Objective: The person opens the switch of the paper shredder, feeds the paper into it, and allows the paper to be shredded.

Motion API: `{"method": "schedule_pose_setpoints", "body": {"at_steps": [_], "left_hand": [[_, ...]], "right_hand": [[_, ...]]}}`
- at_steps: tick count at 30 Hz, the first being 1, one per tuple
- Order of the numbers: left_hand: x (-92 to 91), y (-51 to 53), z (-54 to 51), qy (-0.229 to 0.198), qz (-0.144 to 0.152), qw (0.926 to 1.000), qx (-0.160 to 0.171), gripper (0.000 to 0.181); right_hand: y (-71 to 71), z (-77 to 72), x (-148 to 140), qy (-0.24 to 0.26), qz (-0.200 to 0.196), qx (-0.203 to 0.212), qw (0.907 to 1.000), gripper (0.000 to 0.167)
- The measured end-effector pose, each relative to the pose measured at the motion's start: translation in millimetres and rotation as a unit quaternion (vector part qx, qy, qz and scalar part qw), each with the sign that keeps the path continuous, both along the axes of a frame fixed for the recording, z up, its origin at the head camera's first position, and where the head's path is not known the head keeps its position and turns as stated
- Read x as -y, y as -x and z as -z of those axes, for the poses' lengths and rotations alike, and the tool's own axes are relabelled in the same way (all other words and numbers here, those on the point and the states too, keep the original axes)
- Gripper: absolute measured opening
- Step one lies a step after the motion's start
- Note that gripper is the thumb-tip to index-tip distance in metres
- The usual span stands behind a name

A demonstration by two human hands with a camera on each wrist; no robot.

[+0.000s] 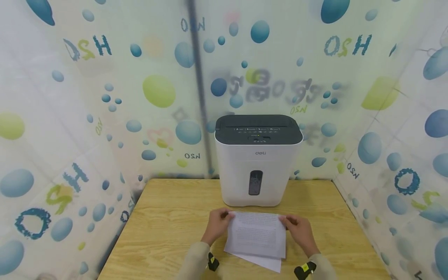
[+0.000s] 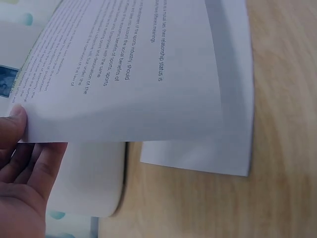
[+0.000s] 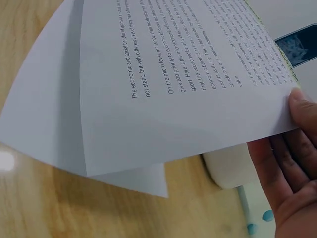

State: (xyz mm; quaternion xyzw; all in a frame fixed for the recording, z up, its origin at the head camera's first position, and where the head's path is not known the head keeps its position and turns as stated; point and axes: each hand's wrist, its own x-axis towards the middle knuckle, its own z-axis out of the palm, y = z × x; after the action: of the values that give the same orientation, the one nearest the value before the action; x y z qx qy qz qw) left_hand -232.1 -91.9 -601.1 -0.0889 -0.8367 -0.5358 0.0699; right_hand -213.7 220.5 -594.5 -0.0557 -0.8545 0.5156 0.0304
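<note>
A printed sheet of paper (image 1: 259, 235) is stretched between both hands in front of the shredder. My left hand (image 1: 218, 224) pinches its far left corner between thumb and fingers, and my right hand (image 1: 299, 230) pinches the far right corner. In both wrist views the sheet (image 2: 163, 109) is lifted and slightly bowed, with lines of English text. Below it lies another white sheet (image 1: 269, 263), mostly covered by the held one. Behind the paper stands a white paper shredder (image 1: 238, 171) with a dark grey top, a feed slot and a small lit indicator.
The wooden table (image 1: 175, 217) carries the shredder near its back edge. A patterned curtain (image 1: 161, 128) with blue and green bubbles surrounds the table at the back and on both sides. Each wrist wears a small black camera (image 1: 212, 262).
</note>
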Motion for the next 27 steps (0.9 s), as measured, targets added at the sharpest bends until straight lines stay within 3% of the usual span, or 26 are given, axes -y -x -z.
{"method": "schedule_pose_setpoints", "body": {"at_steps": [9,21,27], "left_hand": [[1.0,8.9,-26.6,-0.022,-0.004,0.9994,-0.028,0.015],[6.1,28.6,-78.2,-0.017,-0.023,0.9960,-0.084,0.016],[9.0,38.9,-103.7,-0.005,-0.024,0.9933,-0.113,0.017]], "right_hand": [[8.0,-26.2,1,0.001,-0.015,-0.034,0.9993,0.021],[21.4,-73.9,5,-0.003,-0.018,-0.059,0.9981,0.030],[27.6,-102.7,7,-0.012,-0.014,-0.102,0.9946,0.029]]}}
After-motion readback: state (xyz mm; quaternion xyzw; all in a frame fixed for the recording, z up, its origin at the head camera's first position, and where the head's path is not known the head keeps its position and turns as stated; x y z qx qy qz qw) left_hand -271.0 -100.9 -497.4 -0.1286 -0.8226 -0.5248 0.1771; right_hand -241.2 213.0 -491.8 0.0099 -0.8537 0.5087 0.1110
